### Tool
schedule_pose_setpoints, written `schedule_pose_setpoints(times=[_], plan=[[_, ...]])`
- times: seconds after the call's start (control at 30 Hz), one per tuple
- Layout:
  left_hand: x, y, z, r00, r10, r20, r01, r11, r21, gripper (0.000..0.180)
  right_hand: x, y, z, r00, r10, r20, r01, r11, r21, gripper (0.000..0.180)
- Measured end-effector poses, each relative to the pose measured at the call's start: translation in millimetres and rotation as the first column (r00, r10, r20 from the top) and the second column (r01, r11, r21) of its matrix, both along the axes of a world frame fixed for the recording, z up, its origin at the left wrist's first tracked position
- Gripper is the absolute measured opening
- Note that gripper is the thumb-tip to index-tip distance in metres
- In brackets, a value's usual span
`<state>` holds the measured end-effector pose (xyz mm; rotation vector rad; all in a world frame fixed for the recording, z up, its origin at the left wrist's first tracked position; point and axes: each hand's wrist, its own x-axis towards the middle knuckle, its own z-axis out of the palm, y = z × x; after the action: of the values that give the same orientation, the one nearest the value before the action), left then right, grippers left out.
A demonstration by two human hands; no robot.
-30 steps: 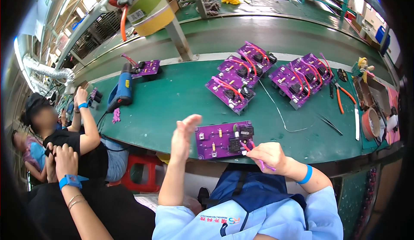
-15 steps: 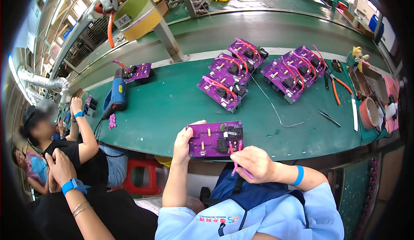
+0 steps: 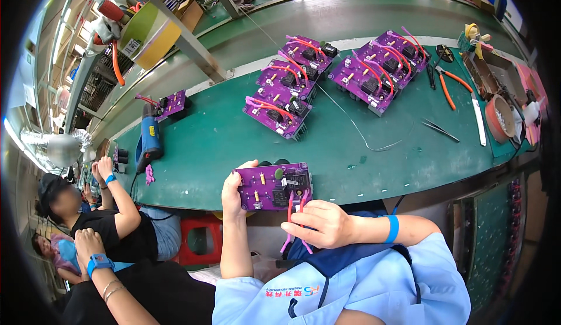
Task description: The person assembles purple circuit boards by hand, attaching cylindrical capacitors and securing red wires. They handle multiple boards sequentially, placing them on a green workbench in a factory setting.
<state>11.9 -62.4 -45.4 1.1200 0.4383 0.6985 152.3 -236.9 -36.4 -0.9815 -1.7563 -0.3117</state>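
Purple board held at the edge of a green surface

Purple rectangular circuit board (image 3: 273, 186), studded with black components, sits between two hands just above the near edge of the green work surface (image 3: 222, 138), its long axis running left to right, component face up. The left hand (image 3: 232, 189) clasps its left end; the right hand (image 3: 318, 224) pinches pink wires (image 3: 290, 211) hanging from its near edge. Farther back lie two clusters of similar purple boards with pink wires (image 3: 289, 85), about three in each. One blue heat gun (image 3: 149, 139) rests at left, orange-handled pliers (image 3: 447, 86) at right.
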Motion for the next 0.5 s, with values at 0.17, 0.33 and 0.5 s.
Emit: schedule_pose_setpoints(times=[0.17,0.33,0.5], plan=[[6.3,-1.6,5.3,0.995,0.045,-0.085,-0.048,0.998,-0.037,0.043,13.2,3.5,3.0,0.997,-0.012,-0.081,0.006,0.998,-0.064,0.043],[16.8,1.5,11.1,0.989,0.083,-0.122,-0.095,0.991,-0.095,0.038,29.9,0.3,16.4,0.928,-0.105,-0.356,-0.001,0.958,-0.285,0.064],[16.5,4.4,7.9,0.99,0.077,-0.118,-0.093,0.987,-0.134,0.038,35.2,-4.7,7.3,0.911,-0.214,-0.352,0.069,0.922,-0.382,0.073]])
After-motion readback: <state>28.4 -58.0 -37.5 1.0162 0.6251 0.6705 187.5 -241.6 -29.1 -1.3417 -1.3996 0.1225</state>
